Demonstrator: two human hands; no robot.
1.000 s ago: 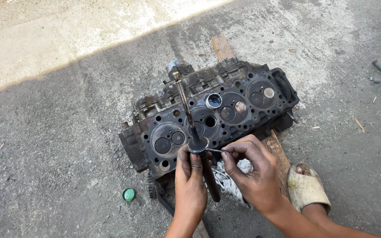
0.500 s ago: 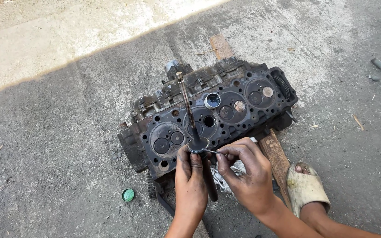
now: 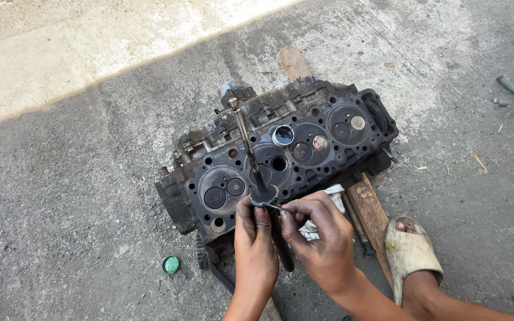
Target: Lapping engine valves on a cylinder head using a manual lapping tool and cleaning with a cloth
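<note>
Since earlier frame: right hand (image 3: 322, 238) drawn closer against left hand (image 3: 256, 238); cylinder head (image 3: 281, 157) unmoved on concrete floor (image 3: 78, 196). Left grip closed round valve (image 3: 250, 156) at disc end, stem slanting up-away over head. Right grip pinched on thin metal tool (image 3: 273, 207), tip at disc rim. Risks, judged: greasy fingers slip; tool skids, scoring disc face; valve drops onto head below. White rag (image 3: 328, 199) just beyond right grip.

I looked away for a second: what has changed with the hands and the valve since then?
Hardly anything. The right hand edged slightly toward the valve, its thin tool at the valve head. The left hand still grips the valve; the engine head, green cap and sandal stayed put.
</note>
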